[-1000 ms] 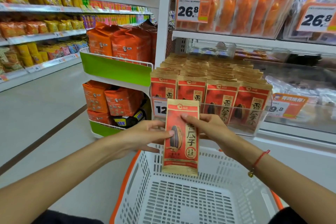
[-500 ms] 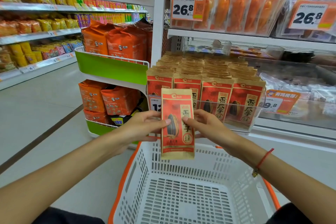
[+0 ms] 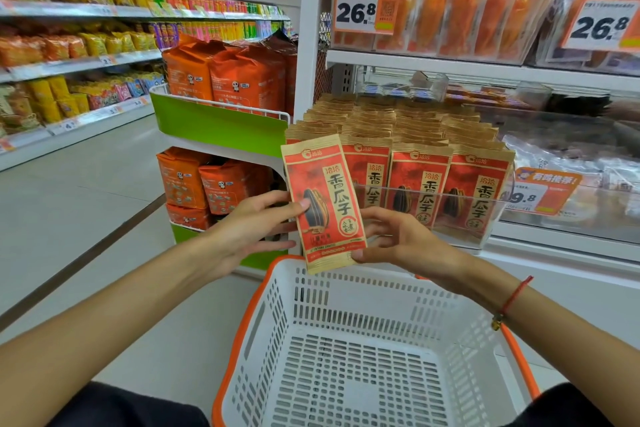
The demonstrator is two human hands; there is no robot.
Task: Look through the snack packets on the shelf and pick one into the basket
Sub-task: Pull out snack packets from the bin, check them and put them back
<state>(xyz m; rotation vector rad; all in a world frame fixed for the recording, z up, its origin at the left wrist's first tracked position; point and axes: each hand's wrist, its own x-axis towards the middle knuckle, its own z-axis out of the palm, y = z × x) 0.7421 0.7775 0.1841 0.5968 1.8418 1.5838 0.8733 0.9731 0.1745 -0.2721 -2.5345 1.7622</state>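
Note:
A red and tan sunflower-seed packet [image 3: 325, 204] stands upright in the air, just above the far rim of the white basket [image 3: 346, 333]. My left hand [image 3: 256, 229] pinches its left edge, thumb on the front. My right hand [image 3: 401, 239] holds its lower right corner, fingers behind the packet. Rows of the same packets [image 3: 415, 149] fill a clear shelf bin right behind it. The basket has an orange rim and holds nothing.
Orange snack bags [image 3: 225, 80] sit on a green and white end rack to the left. Hanging orange packs [image 3: 450, 0] and 26.8 price tags fill the shelf above. A chiller case [image 3: 571, 166] lies to the right. An aisle of snack shelves [image 3: 69, 55] runs at the left.
The packet has risen from over the basket to in front of the shelf bin. My right hand slid from its upper right edge down to its lower right corner.

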